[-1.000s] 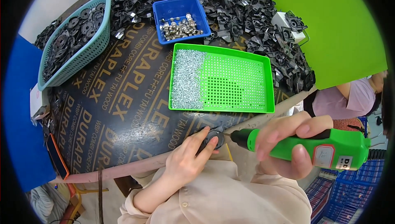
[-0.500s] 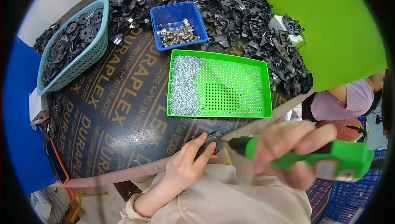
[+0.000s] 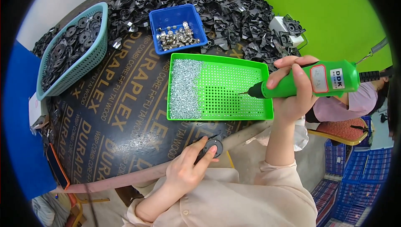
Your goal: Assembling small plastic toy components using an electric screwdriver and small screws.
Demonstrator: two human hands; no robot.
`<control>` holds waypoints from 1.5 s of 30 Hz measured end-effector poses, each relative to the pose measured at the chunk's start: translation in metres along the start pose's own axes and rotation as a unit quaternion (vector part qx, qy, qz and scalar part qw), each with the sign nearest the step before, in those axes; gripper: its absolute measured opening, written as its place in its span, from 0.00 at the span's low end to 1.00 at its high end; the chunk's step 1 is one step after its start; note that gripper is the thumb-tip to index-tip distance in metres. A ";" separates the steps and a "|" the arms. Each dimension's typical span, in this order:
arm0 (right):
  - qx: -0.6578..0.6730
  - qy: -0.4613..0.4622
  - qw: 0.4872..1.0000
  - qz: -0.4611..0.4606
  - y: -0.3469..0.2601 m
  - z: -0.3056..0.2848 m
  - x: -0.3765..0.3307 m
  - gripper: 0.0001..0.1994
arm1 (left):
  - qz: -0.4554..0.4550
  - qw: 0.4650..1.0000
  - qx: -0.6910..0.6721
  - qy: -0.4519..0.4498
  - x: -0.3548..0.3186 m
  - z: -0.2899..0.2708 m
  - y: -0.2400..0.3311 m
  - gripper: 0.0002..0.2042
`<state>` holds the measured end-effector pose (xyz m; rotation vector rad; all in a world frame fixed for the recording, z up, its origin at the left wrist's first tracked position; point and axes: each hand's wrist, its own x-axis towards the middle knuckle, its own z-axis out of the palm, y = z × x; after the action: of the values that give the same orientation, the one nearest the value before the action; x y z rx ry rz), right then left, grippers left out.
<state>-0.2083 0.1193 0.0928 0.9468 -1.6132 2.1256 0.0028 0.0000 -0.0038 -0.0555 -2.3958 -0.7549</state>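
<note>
My right hand (image 3: 292,91) grips a green electric screwdriver (image 3: 311,81), lifted so its bit tip hangs over the right part of the green perforated tray (image 3: 217,116). A heap of small silver screws (image 3: 186,87) fills the tray's left side. My left hand (image 3: 188,168) pinches a round black part (image 3: 211,147) against the near table edge, just below the tray.
A blue bin (image 3: 165,20) holds metal nuts behind the tray. A teal basket (image 3: 90,62) of black discs stands at the left. A pile of black stamped parts (image 3: 217,1) covers the back of the dark table (image 3: 108,114). Another person (image 3: 355,102) sits at the right; blue crates (image 3: 355,172) below.
My right hand has raised the screwdriver from the part at the table edge up and over the green tray. My left hand stays on the black part.
</note>
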 end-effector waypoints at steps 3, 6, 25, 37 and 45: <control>-0.009 -0.013 1.000 -0.013 0.000 0.000 0.000 0.08 | -0.005 1.000 -0.007 0.004 0.002 0.000 0.001 0.20; 0.004 -0.010 1.000 -0.006 0.000 -0.001 -0.001 0.08 | -0.007 1.000 -0.010 0.001 0.002 0.000 0.002 0.21; 0.167 -0.204 0.961 0.089 -0.090 -0.005 -0.063 0.13 | -0.010 0.998 -0.054 -0.027 0.004 -0.004 -0.001 0.16; 0.106 -0.218 0.968 0.064 -0.083 0.002 -0.067 0.13 | 0.001 0.999 -0.046 -0.029 0.005 -0.004 0.000 0.17; 0.137 -0.253 0.955 0.077 -0.074 0.006 -0.073 0.16 | 0.025 0.999 -0.001 -0.021 0.004 -0.002 0.001 0.17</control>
<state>-0.1080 0.1479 0.0996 1.6122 -1.6773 2.3913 0.0010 -0.0012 0.0002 -0.1328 -2.4247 -0.7413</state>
